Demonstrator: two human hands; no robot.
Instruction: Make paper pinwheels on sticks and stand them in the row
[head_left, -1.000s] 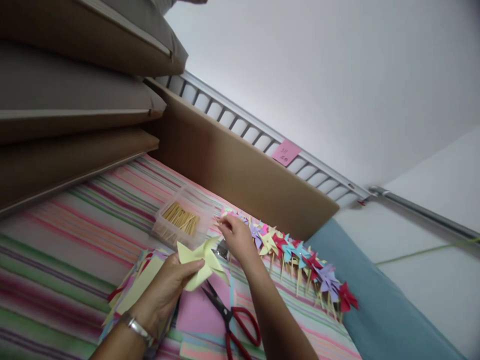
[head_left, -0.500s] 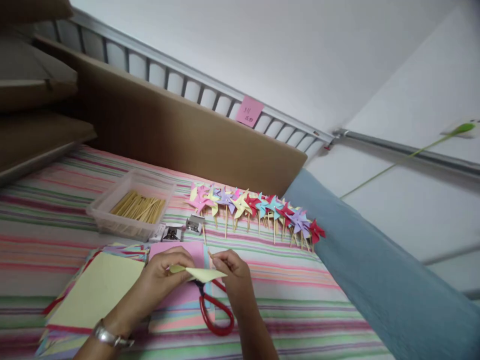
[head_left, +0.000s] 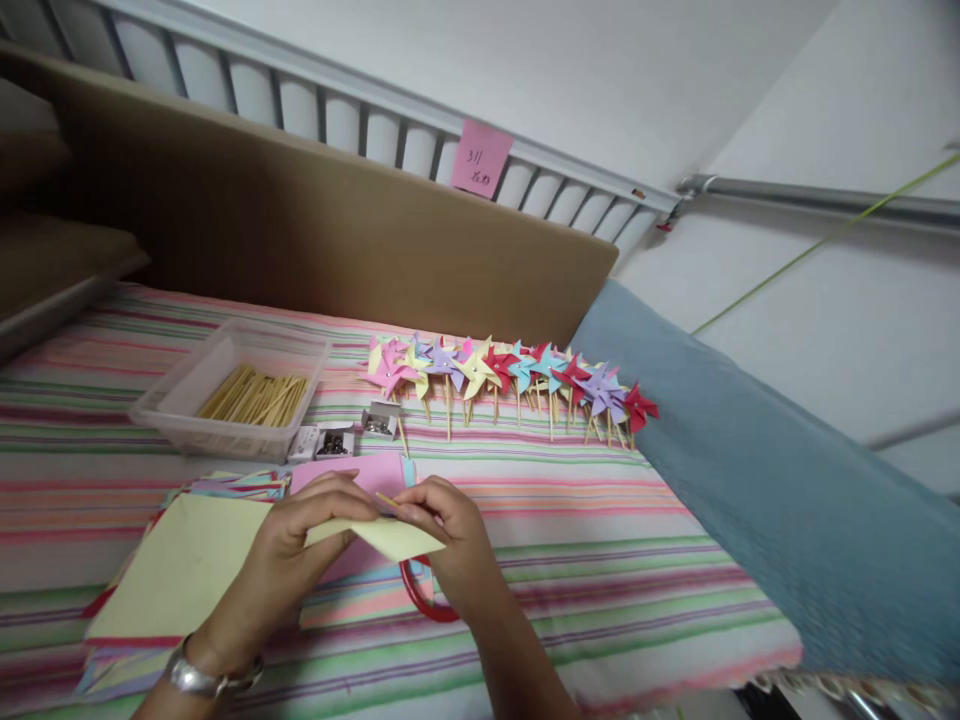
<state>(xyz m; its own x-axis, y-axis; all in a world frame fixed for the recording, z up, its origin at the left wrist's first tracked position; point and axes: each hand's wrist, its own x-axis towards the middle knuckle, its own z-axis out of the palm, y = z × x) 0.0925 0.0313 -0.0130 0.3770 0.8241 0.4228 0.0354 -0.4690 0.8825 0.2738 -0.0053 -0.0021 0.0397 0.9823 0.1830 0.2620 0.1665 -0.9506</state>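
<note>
My left hand (head_left: pixel 304 530) is closed on a folded piece of pale yellow paper (head_left: pixel 394 540), whose pointed flap sticks out to the right. Between the fingertips of my right hand (head_left: pixel 454 535) is a thin wooden stick (head_left: pixel 386 499), its end reaching behind the yellow paper. How stick and paper meet is hidden by my fingers. Under my hands lie pink paper sheets (head_left: pixel 386 475) and scissors with red handles (head_left: pixel 422 600), mostly covered. To the left sits a stack of coloured paper with a yellow sheet (head_left: pixel 187 560) on top.
A clear plastic box (head_left: pixel 176 420) holds many wooden sticks (head_left: pixel 255 398). Small open boxes of metal pins (head_left: pixel 334 442) stand beside it. A row of paper pinwheels (head_left: pixel 525 370) lies on the striped cloth (head_left: pixel 637 600), before a cardboard panel (head_left: pixel 360 240). Blue fabric (head_left: pixel 720 460) hangs at right.
My right hand has moved left, bringing the stick up to the yellow paper and my left fingers. The scissors are more covered now. The camera view has shifted slightly.
</note>
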